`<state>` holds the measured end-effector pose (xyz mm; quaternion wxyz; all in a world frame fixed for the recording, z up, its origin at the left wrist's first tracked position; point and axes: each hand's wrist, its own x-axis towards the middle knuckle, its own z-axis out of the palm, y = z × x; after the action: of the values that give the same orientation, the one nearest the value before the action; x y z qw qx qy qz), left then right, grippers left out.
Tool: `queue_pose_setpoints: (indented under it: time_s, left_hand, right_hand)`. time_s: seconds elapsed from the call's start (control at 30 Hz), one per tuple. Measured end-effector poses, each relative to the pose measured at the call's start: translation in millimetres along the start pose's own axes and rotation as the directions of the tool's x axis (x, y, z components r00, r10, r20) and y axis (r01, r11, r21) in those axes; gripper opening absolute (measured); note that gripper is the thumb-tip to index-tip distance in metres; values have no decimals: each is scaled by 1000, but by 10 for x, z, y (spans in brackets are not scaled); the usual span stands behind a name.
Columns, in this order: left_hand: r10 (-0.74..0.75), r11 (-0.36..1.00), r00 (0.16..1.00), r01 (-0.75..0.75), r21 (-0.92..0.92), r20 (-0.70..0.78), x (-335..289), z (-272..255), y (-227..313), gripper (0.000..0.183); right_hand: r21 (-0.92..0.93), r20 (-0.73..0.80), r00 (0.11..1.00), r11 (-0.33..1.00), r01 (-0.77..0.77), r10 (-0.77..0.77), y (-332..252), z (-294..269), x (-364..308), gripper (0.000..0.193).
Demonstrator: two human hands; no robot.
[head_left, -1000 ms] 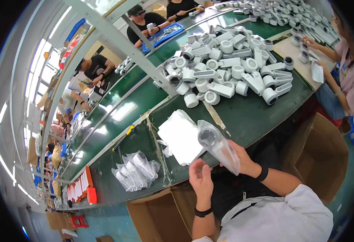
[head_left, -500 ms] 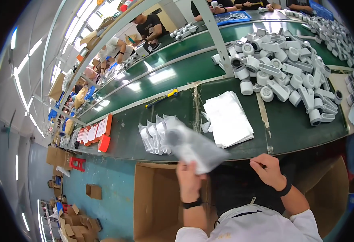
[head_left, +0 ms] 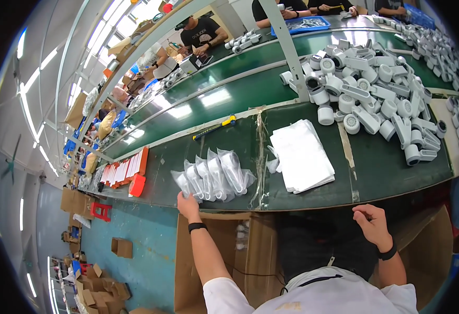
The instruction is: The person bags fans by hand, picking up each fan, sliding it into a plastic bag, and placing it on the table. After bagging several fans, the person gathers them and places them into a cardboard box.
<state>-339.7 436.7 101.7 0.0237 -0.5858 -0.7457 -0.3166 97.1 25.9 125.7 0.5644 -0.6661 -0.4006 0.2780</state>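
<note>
My left hand [head_left: 188, 205] is at the table's front edge, its fingers closed on the lower end of the leftmost bagged white part [head_left: 182, 181]. Beside that lies a row of several similar white parts in clear plastic bags [head_left: 217, 175], side by side on the dark green table. My right hand [head_left: 373, 225] hovers just off the front edge with its fingers curled in and nothing visible in them. Nearest to it on the table is a stack of white bags or sheets [head_left: 303, 157]. Farther right rises a heap of unbagged white-and-grey parts [head_left: 365, 97] with round grilled ends.
A yellow-and-black tool [head_left: 214, 127] lies behind the row. To the left are an orange tray [head_left: 144, 159] and a red-orange box [head_left: 136, 186]. A cardboard box [head_left: 187, 261] stands below the edge. A metal post [head_left: 290, 52] rises by the conveyor [head_left: 213, 99], with people beyond.
The bagged part that was in my left hand now lies at the right end of the row. That hand has moved left to the leftmost bag. My right hand has shifted slightly right.
</note>
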Motion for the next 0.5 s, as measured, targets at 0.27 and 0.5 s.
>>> queue_pose_setpoints:
  time_s: [0.27,0.5]
  left_hand:
    - [68,983,973,-103,151,220,-9,-163,868,62]
    - [-83,931,733,-185,316,675,-227,-233,1258,101]
  right_hand:
    - [-25,-79,997,1000,1,-3,313,70,357,11]
    - [-95,-169,984,995,37,-52,495,165,780,16]
